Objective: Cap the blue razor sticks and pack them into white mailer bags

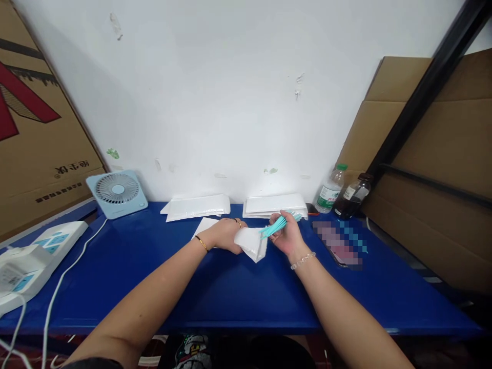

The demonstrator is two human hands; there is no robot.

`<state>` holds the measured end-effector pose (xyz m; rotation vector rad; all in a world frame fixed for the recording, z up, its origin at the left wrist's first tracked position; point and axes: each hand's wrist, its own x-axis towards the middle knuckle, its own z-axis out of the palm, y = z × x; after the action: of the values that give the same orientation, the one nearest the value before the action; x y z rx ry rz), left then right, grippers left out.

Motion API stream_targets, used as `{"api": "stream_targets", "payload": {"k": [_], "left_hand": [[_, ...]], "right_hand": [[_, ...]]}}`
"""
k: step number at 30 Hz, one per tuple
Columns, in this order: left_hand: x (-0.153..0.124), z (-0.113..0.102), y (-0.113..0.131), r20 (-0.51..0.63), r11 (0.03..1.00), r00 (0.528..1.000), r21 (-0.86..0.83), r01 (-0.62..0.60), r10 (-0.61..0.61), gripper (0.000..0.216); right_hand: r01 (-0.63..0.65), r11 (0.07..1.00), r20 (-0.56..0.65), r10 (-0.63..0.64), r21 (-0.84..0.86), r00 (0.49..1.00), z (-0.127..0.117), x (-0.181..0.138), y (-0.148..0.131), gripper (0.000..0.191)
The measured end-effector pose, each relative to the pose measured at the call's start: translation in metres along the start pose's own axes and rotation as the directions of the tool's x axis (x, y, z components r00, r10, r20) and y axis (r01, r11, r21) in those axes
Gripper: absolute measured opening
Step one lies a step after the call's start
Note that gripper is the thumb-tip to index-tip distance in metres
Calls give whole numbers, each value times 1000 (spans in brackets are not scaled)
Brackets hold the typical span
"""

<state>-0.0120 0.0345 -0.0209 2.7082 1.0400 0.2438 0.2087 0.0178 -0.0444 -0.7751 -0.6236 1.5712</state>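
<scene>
My left hand (229, 236) is closed around a white plastic sleeve (251, 242), whose mouth gapes toward the right. In my right hand (286, 236) is a bundle of thin turquoise sticks (277, 225), gripped by the fingers. The sticks' lower left ends meet the sleeve's open edge; how far they reach inside is hidden. Behind the hands, against the wall, lie two stacks of flat white sleeves, a left stack (198, 206) and a right stack (274, 205). Part of a white flat piece (203, 225) shows behind my left hand.
On the blue table (246, 302), a light blue fan (117, 192) and a white power strip (46, 256) with cables stand left. Right are a clear bottle (329, 195), a dark-liquid bottle (351, 197) and a blurred phone-like object (338, 243). Cardboard (434, 205) borders the right side.
</scene>
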Motion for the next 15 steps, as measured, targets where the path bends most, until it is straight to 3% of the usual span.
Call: {"api": "stream_targets", "payload": {"k": [6, 12, 15], "left_hand": [[-6, 1, 10, -106, 985, 992, -166, 55, -74, 41], [-14, -3, 9, -175, 949, 969, -291, 118, -174, 39], [-10, 0, 15, -195, 937, 959, -323, 135, -205, 38]], "right_hand": [[84, 991, -100, -94, -103, 990, 0, -1, -1, 21], [99, 992, -169, -110, -73, 979, -4, 3, -1, 17], [208, 973, -184, -224, -105, 957, -1, 3, 3, 21]]}}
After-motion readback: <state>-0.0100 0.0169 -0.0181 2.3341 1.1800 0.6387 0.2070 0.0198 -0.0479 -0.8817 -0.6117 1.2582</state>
